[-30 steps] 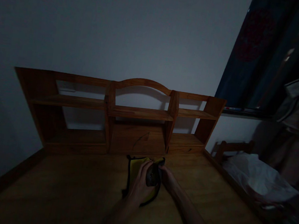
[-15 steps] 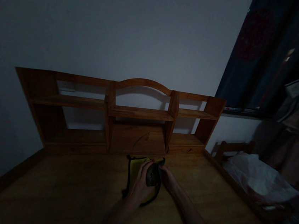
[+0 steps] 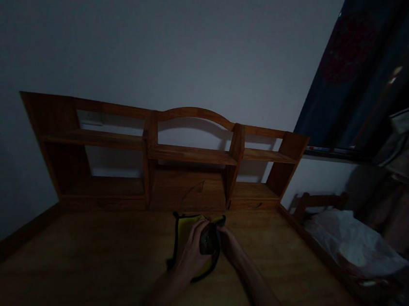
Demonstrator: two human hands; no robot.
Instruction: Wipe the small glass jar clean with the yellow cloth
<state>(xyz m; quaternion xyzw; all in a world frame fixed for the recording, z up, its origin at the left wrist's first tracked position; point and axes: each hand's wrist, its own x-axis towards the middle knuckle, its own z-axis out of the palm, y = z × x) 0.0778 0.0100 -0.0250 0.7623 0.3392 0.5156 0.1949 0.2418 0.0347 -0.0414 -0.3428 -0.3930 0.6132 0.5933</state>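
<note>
A yellow cloth with a dark border (image 3: pixel 184 228) lies on the wooden desk (image 3: pixel 98 263), just in front of the shelf unit. Over it I hold a small dark rounded object (image 3: pixel 209 241) that I cannot make out in the dim light. My left hand (image 3: pixel 190 253) curls around its left side, fingers closed on it. My right hand (image 3: pixel 229 243) grips it from the right, fingertips pressed against it.
A wooden shelf unit (image 3: pixel 189 156) with an arched middle stands against the wall at the desk's back edge. To the right, beyond the desk, a white plastic bag (image 3: pixel 356 242) lies by a low wooden rail. A dark curtain (image 3: pixel 362 72) hangs at upper right.
Almost nothing differs. Both hands stay on the dark object above the yellow cloth, with only a slight shift of the fingers.
</note>
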